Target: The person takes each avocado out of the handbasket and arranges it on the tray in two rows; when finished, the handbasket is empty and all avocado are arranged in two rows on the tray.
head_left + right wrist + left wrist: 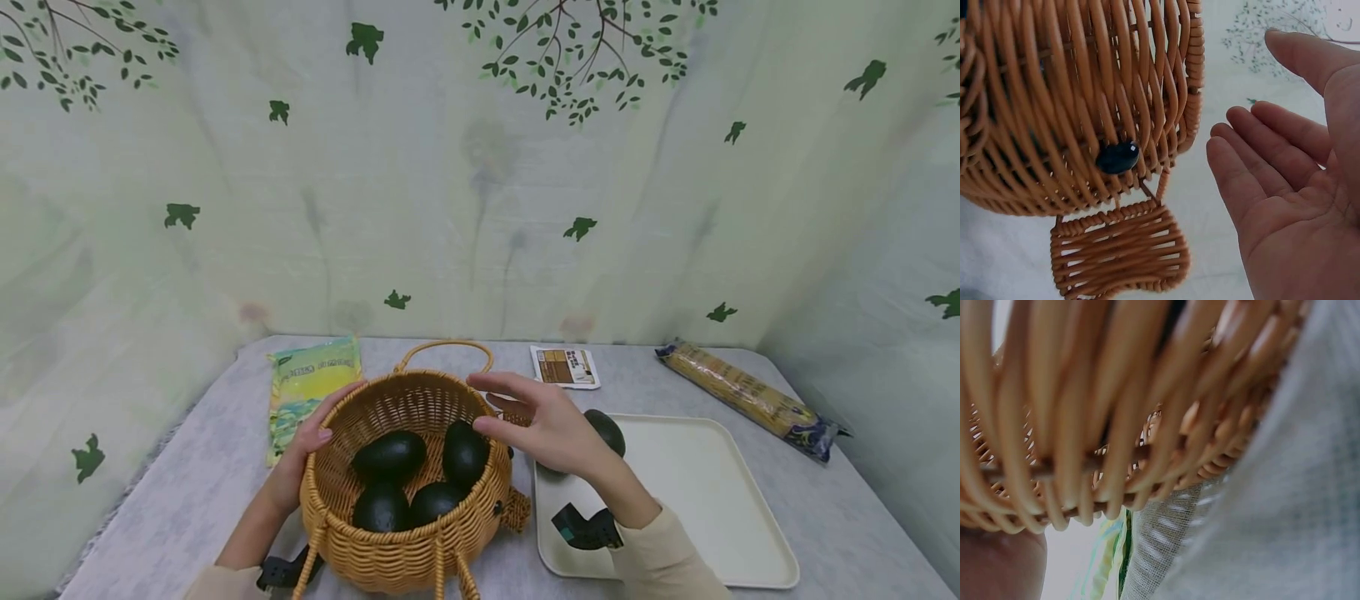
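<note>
A round wicker basket point(390, 562) stands in front of me, with several dark green avocados point(390, 457) inside. My left hand point(300, 454) grips its left rim, thumb at the edge. My right hand point(551, 425) is beside the right rim, fingers relaxed and thumb spread, holding nothing. In the right wrist view, a gap shows between that hand point(1291, 187) and the basket wall point(1079, 94). Woven wicker point(1085, 412) fills most of the left wrist view. Behind my right hand, another avocado point(606, 432) rests on the white tray point(705, 500), partly hidden.
A yellow-green packet point(311, 383) lies at the back left. Behind the basket's right side is a small white-and-brown packet point(566, 367). A long golden package point(750, 396) lies at the back right. The basket's arched handle point(446, 343) leans away from me.
</note>
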Demonstrator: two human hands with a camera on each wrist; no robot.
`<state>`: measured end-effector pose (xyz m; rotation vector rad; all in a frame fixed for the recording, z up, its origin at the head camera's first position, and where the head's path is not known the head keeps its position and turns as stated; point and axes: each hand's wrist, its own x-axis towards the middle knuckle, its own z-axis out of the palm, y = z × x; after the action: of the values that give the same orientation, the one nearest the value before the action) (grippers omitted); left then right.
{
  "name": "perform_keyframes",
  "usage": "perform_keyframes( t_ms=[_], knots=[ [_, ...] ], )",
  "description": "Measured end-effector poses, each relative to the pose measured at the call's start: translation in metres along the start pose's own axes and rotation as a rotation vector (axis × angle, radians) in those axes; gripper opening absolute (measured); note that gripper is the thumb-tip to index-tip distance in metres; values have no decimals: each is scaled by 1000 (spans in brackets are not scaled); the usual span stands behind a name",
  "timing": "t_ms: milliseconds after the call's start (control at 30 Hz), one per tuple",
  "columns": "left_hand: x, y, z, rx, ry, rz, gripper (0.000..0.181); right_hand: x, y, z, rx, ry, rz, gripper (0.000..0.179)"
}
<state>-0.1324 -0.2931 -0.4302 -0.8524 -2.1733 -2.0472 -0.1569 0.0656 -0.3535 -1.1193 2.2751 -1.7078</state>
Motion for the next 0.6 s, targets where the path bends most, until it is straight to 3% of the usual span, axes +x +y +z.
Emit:
perform_keyframes(
  t_ms=[300, 600],
  knots=[
    [1, 0, 0, 9, -10, 27, 63, 21, -6, 4, -77, -82, -55, 51],
    [0, 0, 0, 4, 0, 11, 62, 41, -13, 7, -152, -180, -41, 50]
  ],
)
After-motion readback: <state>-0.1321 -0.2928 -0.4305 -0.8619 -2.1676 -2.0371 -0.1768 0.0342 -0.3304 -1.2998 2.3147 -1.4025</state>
